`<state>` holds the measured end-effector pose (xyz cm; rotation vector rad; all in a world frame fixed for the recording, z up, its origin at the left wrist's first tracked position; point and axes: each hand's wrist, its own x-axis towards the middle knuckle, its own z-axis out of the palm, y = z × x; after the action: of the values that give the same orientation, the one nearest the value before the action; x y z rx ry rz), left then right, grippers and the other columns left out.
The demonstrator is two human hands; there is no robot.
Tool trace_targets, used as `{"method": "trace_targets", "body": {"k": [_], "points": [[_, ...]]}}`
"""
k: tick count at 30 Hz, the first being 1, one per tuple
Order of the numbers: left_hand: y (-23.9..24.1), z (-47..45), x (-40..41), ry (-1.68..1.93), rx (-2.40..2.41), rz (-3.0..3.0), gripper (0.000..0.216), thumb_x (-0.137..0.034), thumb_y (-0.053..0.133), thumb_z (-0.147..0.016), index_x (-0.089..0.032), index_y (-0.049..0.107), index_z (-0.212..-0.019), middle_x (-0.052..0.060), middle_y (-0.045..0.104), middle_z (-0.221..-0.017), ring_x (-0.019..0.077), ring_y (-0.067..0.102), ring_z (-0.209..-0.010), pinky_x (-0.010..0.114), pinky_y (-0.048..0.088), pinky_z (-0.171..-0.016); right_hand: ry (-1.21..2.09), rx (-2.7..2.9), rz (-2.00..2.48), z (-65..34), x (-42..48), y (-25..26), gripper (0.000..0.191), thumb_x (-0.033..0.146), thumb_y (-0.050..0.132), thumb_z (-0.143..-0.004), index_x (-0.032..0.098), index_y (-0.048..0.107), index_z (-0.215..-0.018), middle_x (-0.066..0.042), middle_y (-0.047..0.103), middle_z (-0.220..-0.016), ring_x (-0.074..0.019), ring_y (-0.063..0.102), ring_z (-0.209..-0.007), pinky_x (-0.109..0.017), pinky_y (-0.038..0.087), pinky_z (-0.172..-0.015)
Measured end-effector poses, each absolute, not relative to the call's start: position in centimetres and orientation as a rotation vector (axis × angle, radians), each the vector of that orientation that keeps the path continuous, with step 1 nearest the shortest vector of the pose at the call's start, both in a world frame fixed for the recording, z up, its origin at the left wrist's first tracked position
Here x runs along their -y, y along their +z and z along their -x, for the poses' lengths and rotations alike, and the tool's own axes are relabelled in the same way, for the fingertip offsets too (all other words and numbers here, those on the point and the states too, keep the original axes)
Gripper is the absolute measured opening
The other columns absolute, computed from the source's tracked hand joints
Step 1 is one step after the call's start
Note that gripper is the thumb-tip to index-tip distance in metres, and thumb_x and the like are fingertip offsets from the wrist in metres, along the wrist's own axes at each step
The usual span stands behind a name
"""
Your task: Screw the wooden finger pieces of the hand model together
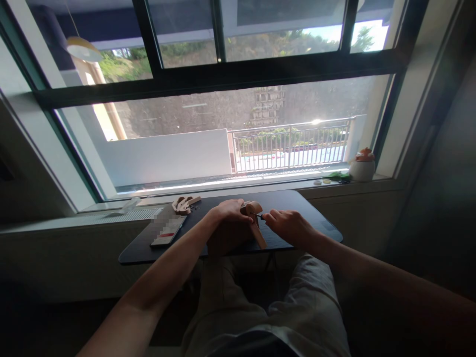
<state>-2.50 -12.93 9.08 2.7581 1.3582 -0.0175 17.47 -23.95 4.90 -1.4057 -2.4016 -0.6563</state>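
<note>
While a curved wooden piece [254,207] is gripped by the left hand [233,210], fingers closed around its near side, a thin-shafted tool [257,215] is held in the closed right hand [284,223]. The shaft is pointed leftward from the right hand at the wooden piece; whether its tip is seated cannot be told. Between the hands, a straight wooden strip [259,236] is seen slanting down from the piece, toward the lap. Below the left hand, a brown boxy shape is noted, its details lost in shadow. Left of the left hand, pale wooden parts [181,205] are laid on the dark table [293,201], with small dark bits [194,208] beside them; nearer the left forearm, a flat rectangular item [168,233], partly blurred, is placed. Beyond the right hand, a white jar [362,169] is stood on the windowsill.
</note>
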Motion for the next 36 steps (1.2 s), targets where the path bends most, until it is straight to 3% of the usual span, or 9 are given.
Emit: {"method": "trace_targets", "body": {"k": [5,12,16,19,22,28,33,36], "points": [[9.2,2.3,13.1,-0.034,-1.363,-2.766,0.064,-0.068,0.059,-0.064,-0.019,0.052,-0.105,0.008,0.065,-0.106,0.0253,0.061,-0.094,0.028,0.043,-0.068,-0.428,2.177,1.524,-17.3,23.7,3.7,0.024,0.032,0.037,-0.095,0.017,0.053,-0.106,-0.005,0.066,-0.085,-0.0161,0.062,-0.073,-0.025,0.031,-0.057],[9.4,2.2,13.6,-0.019,-1.390,-2.770,0.064,-0.069,0.059,-0.063,-0.020,0.053,-0.104,0.008,0.065,-0.106,0.0249,0.062,-0.092,0.027,0.043,-0.065,-0.209,2.029,1.605,-17.3,24.0,3.7,0.027,0.036,0.039,-0.092,0.020,0.052,-0.110,-0.002,0.068,-0.079,-0.0163,0.063,-0.070,-0.025,0.032,-0.057],[9.5,2.3,13.8,-0.019,-1.384,-2.754,0.062,-0.069,0.059,-0.063,-0.021,0.053,-0.103,0.007,0.066,-0.104,0.0249,0.063,-0.091,0.027,0.043,-0.064,-0.453,2.154,1.532,-17.1,24.8,5.0,0.032,0.027,0.047,-0.087,0.021,0.047,-0.118,-0.003,0.066,-0.094,-0.0167,0.062,-0.074,-0.026,0.028,-0.056],[9.4,2.3,13.6,-0.018,-1.381,-2.765,0.062,-0.070,0.058,-0.063,-0.020,0.054,-0.102,0.007,0.066,-0.102,0.0256,0.063,-0.090,0.027,0.043,-0.064,-0.782,2.316,1.433,-17.1,24.9,5.6,0.022,0.011,0.038,-0.088,0.018,0.053,-0.103,-0.005,0.062,-0.087,-0.0145,0.058,-0.070,-0.028,0.023,-0.053],[9.2,2.4,13.4,-0.014,-1.384,-2.763,0.063,-0.069,0.058,-0.063,-0.020,0.054,-0.102,0.008,0.066,-0.102,0.0255,0.063,-0.090,0.028,0.043,-0.065,-0.852,2.399,1.323,-17.3,24.5,5.3,0.024,0.007,0.034,-0.089,0.016,0.055,-0.095,-0.005,0.058,-0.079,-0.0131,0.054,-0.066,-0.028,0.023,-0.053],[9.1,2.4,13.2,-0.022,-1.381,-2.763,0.065,-0.069,0.060,-0.061,-0.020,0.053,-0.102,0.007,0.065,-0.102,0.0252,0.062,-0.090,0.028,0.043,-0.064,-0.674,2.247,1.414,-17.5,23.7,3.2,0.021,0.028,0.038,-0.095,0.016,0.055,-0.100,-0.005,0.065,-0.081,-0.0149,0.059,-0.068,-0.027,0.027,-0.054],[8.8,2.4,12.7,-0.008,-1.395,-2.766,0.067,-0.066,0.065,-0.058,-0.020,0.052,-0.104,0.008,0.065,-0.106,0.0260,0.062,-0.093,0.028,0.043,-0.065,-0.086,1.905,1.533,-17.8,23.3,3.3,0.030,0.041,0.041,-0.092,0.018,0.057,-0.099,-0.003,0.068,-0.081,-0.0168,0.062,-0.072,-0.025,0.036,-0.060],[8.7,2.4,12.6,-0.002,-1.396,-2.762,0.067,-0.066,0.065,-0.058,-0.021,0.052,-0.105,0.007,0.065,-0.106,0.0256,0.062,-0.094,0.028,0.044,-0.068,0.014,1.890,1.523,-18.1,23.5,3.7,0.034,0.045,0.040,-0.091,0.021,0.063,-0.097,-0.001,0.068,-0.078,-0.0162,0.063,-0.071,-0.024,0.038,-0.059]]}}
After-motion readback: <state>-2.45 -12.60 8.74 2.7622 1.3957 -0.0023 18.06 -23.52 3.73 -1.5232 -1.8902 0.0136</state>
